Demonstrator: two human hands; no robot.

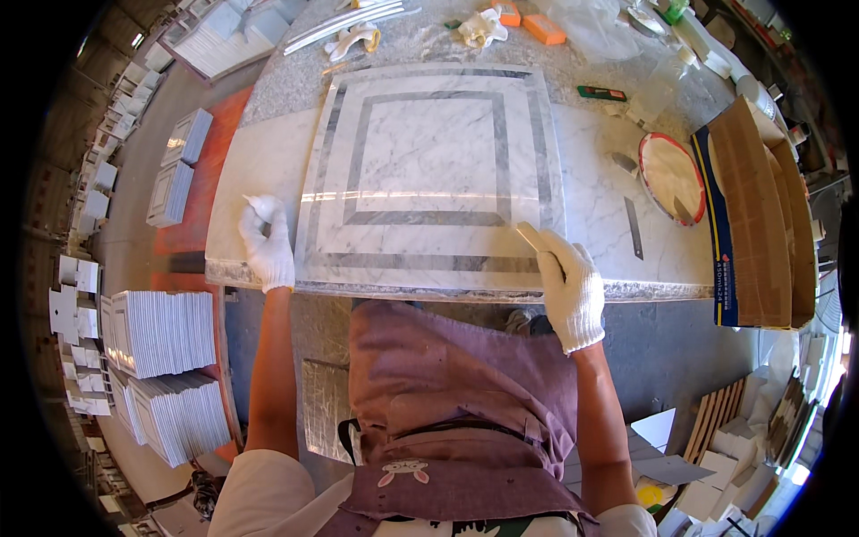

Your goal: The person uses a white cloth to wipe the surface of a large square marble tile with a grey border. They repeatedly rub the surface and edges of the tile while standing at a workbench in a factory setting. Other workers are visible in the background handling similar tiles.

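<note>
veined marble panel (grey square bands); right hand fingers grasping flat scraper, left hand pinching white scrap.

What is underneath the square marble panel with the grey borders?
The marble panel lies on a white stone slab atop the granite worktable. Slab shows left and right; anything directly beneath the panel is covered. Both gloved hands rest at its near edge.

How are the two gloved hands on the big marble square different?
The left hand rests flat beside the marble tile's left edge, while the right hand sits at its lower right corner. The right hand presses a small tan block onto the tile; the left hand holds only a small white piece at its fingertips. The left hand lies on the white slab under the tile. Both wear white knit gloves.
</note>
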